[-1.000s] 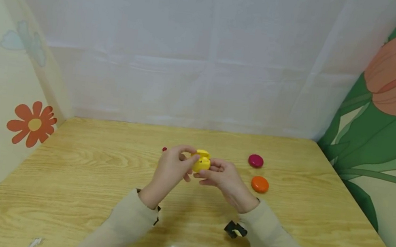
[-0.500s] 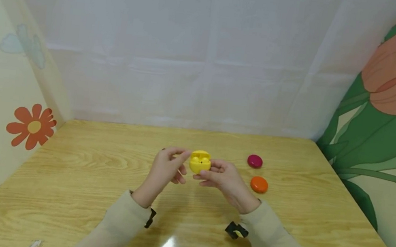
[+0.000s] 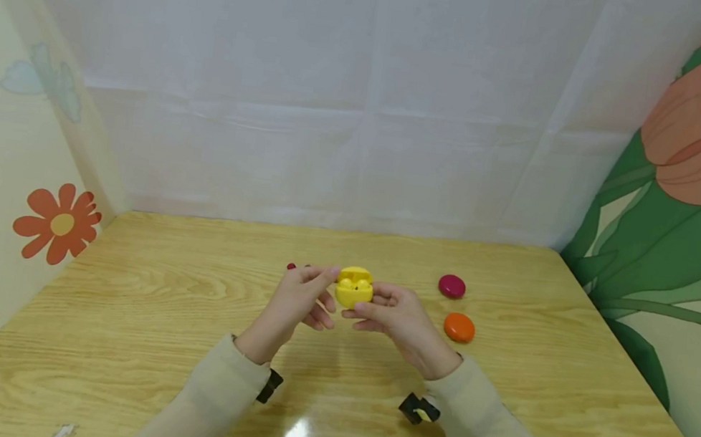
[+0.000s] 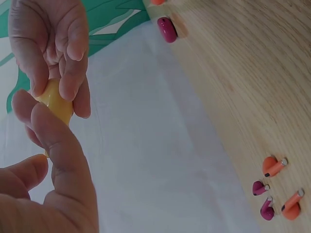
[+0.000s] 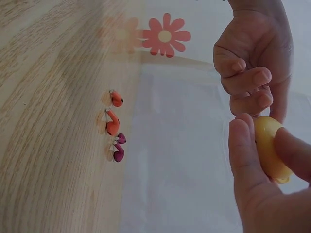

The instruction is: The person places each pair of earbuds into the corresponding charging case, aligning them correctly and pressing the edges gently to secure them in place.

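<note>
A yellow earbud case with its lid raised is held above the table, and two yellow earbuds show inside it. My right hand grips the case's right side between thumb and fingers. At its left edge is my left hand, thumb and fingertip by the raised lid; its other fingers bend loosely below. The right wrist view shows one left finger meeting the top of the yellow case. Left fingers partly cover the case in the left wrist view.
A magenta case and an orange case lie to the right on the wooden table. Orange earbuds and magenta earbuds lie on it too. A white scrap is at front left. White cloth hangs behind.
My left hand held the case by its left side, let go and drew left, then came slightly back to its edge. The case turned to face forward; my right hand stays in place.
</note>
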A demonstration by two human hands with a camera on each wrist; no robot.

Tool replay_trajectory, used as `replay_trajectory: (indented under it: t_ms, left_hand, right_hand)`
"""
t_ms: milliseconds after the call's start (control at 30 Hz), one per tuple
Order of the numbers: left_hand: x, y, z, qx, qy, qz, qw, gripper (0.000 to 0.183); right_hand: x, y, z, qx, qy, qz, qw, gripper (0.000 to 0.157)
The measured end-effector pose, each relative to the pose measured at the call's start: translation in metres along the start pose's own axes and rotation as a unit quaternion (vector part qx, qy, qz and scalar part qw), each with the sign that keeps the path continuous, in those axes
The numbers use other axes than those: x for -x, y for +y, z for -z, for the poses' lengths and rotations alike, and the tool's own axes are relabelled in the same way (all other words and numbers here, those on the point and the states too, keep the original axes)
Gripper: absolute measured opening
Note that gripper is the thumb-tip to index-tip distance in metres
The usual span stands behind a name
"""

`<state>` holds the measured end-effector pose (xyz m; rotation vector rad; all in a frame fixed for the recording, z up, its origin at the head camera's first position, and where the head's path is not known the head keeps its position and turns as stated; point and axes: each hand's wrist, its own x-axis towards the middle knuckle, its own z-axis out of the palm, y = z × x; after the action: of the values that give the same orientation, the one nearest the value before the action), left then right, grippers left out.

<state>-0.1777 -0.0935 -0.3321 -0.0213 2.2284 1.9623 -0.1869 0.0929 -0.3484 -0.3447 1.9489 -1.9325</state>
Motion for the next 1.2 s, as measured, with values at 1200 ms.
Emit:
replay_trajectory:
  t_ms: [1200]
  left_hand:
    - [0.0031,-0.0025,0.0049,-0.004,-0.040,0.015,0.9991,0.040]
  right_hand:
    - [-0.0015,0.0043,0.0026,-0.011,-0.014,0.006,1.000,0.042]
